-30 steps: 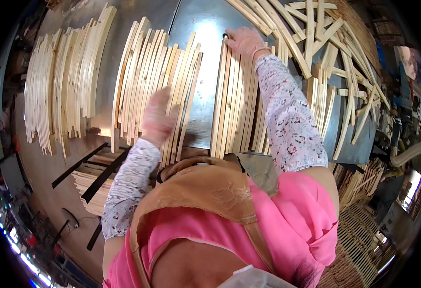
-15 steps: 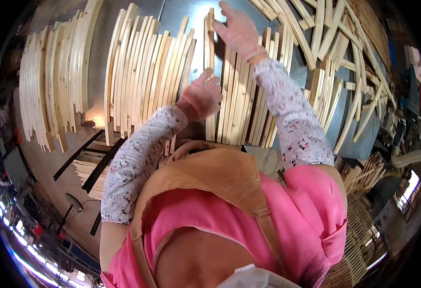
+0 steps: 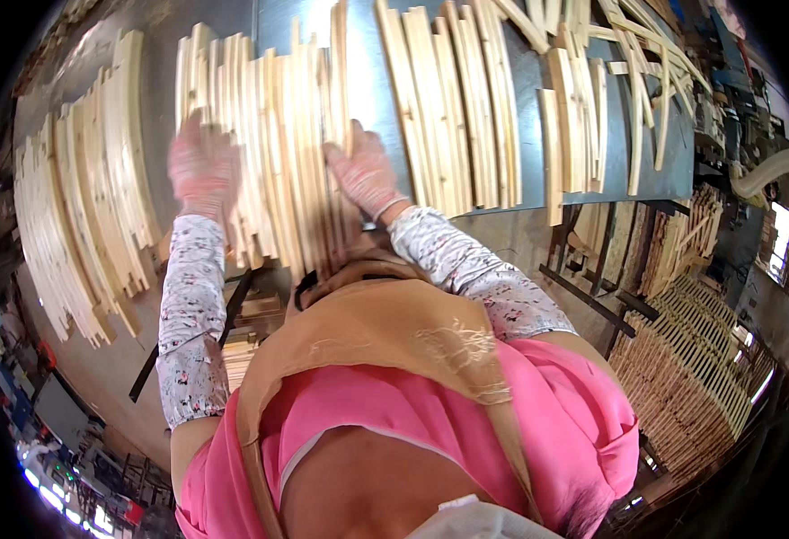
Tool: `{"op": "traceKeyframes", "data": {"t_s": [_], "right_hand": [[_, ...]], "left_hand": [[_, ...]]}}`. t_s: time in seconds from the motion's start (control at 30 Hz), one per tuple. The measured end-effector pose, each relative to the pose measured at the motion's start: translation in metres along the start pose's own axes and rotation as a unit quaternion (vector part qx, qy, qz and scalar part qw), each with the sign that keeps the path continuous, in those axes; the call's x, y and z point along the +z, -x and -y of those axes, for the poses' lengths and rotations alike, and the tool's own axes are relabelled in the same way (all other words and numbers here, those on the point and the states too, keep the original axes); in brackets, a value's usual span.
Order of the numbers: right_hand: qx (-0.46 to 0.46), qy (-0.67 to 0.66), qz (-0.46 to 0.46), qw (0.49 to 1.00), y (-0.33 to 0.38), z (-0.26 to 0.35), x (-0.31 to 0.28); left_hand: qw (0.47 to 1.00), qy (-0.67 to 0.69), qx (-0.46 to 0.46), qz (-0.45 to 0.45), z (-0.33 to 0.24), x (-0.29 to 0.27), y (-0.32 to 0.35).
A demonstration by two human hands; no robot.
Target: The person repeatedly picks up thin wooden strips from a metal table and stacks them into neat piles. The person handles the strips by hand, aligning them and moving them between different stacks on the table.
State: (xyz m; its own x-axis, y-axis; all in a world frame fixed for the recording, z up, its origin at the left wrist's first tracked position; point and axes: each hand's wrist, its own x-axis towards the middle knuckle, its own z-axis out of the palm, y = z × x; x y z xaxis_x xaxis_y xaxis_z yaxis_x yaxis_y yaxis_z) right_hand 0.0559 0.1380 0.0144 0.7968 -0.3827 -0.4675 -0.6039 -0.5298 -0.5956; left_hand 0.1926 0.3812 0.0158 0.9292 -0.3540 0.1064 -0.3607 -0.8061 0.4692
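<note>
1. Layout: middle row of wooden strips (image 3: 278, 153) lies on the metal table (image 3: 527, 117), right in front of the worker. Left hand (image 3: 202, 169) is at its left edge, right hand (image 3: 366, 171) at its right edge. Looks to me like the row is being handled from both sides.
2. Grip: left is smeared by motion, can't tell if it's closed on wood. Right shows thumb and fingers parted; can't tell if a strip is pinched.
3. Press inward evenly. Lopsided force would likely skew the row or pop a strip up in the middle.
4. Keep palms flat on the outer strips, fingertips out of the gaps. Pinch risk there, I'd say.
5. Ends are staggered, far and near. If they need to match, I'd tap them against something straight rather than nudge strips singly.
6. Near ends reach almost to the brown apron (image 3: 367, 323) and seem to overhang the table edge. Better to keep the weight well back on the metal.
7. Watch clearance: left stack (image 3: 84, 207) and right row (image 3: 453, 117) sit on either side, apart from this one. Keep elbows in so sleeves don't drag either.
8. Small squeezes beat one hard shove, in my view.
</note>
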Motion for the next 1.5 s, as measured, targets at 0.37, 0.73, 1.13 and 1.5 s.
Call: {"op": "traceKeyframes", "data": {"t_s": [0.37, 0.73, 1.13, 1.5], "right_hand": [[0.022, -0.006, -0.050, 0.999, 0.002, 0.031, 0.017], [-0.132, -0.166, 0.080, 0.974, -0.030, -0.012, 0.004], [-0.326, -0.268, 0.325, 0.847, -0.031, 0.164, -0.006], [-0.387, -0.070, 0.658, 0.642, 0.349, 0.265, 0.270]], "left_hand": [[0.881, 0.396, -0.256, 0.038, 0.135, 0.021, 0.080], [0.796, 0.459, -0.377, 0.119, 0.056, -0.057, 0.099], [0.765, 0.477, -0.316, -0.295, -0.009, -0.161, 0.210], [0.574, 0.373, -0.381, -0.621, -0.044, -0.258, 0.660]]}}
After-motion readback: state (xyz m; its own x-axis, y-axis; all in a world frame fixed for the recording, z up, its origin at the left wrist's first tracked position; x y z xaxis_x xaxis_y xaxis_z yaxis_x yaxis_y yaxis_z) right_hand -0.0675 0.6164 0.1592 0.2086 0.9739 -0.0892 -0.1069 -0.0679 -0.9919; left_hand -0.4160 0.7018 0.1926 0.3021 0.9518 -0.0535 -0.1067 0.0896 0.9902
